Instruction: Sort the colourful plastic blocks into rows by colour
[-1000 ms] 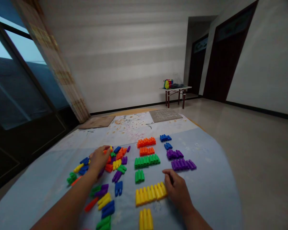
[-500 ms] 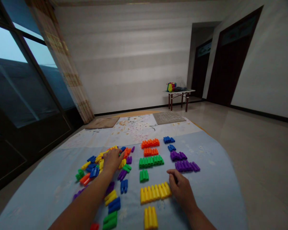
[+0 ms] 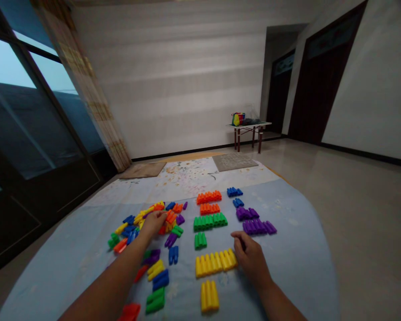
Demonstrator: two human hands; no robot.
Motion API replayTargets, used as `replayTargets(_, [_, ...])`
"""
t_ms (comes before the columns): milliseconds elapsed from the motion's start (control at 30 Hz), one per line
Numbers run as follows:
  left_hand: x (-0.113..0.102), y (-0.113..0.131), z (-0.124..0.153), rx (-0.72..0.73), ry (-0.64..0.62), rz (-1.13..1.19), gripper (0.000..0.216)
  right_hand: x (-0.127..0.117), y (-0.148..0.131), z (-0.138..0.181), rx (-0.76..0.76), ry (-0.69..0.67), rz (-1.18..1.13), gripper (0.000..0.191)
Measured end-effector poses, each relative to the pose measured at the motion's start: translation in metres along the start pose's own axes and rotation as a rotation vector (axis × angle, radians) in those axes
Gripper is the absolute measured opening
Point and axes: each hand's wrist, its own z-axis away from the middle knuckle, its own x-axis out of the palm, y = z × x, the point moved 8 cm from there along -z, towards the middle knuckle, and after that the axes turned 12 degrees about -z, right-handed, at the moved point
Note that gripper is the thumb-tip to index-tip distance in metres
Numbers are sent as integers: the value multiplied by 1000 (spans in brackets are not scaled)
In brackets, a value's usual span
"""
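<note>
My left hand [image 3: 153, 223] reaches into a loose pile of coloured plastic tube-shaped toy pieces, its fingertips pressed together beside an orange piece [image 3: 171, 217]. Whatever is between those fingertips is too small or hidden to make out. My right hand [image 3: 251, 255] is loosely curled above the cloth, at the right end of a row of yellow pieces [image 3: 215, 263], and nothing shows in it. Behind that row lie short green pieces [image 3: 200, 241], a longer green row [image 3: 210, 222] and orange rows [image 3: 209, 197]. A smaller yellow group [image 3: 209, 296] is nearer me.
Purple rows [image 3: 259, 227] and blue groups [image 3: 234, 192] lie at the right. Scattered pieces, among them a green one [image 3: 155, 300], lie near my left forearm. Two mats [image 3: 234, 162] rest on the far part of the cloth-covered table [image 3: 287, 276]. A small side table [image 3: 249, 126] stands by the wall.
My left hand has shifted slightly left and back within the pile, uncovering orange pieces. My right hand keeps its place by the yellow row. The view has tilted slightly.
</note>
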Motion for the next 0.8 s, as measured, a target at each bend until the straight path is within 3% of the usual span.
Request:
replayTargets(133, [4, -6, 8, 6, -66, -54, 31, 0, -3, -1, -11, -3, 0, 31])
replayTargets(233, [-5, -3, 10, 48, -45, -156, 31, -2, -6, -1, -27, 6, 7, 31])
replayTargets(367, [-15, 10, 13, 197, -32, -256, 37, -4, -10, -1, -32, 23, 17, 31])
replayTargets(533, [-4, 18, 21, 383, -140, -339, 50, -4, -12, -1, -22, 23, 5, 31])
replayTargets(800, [2, 14, 18, 350, -112, -435, 47, -3, -10, -1, -33, 16, -7, 31])
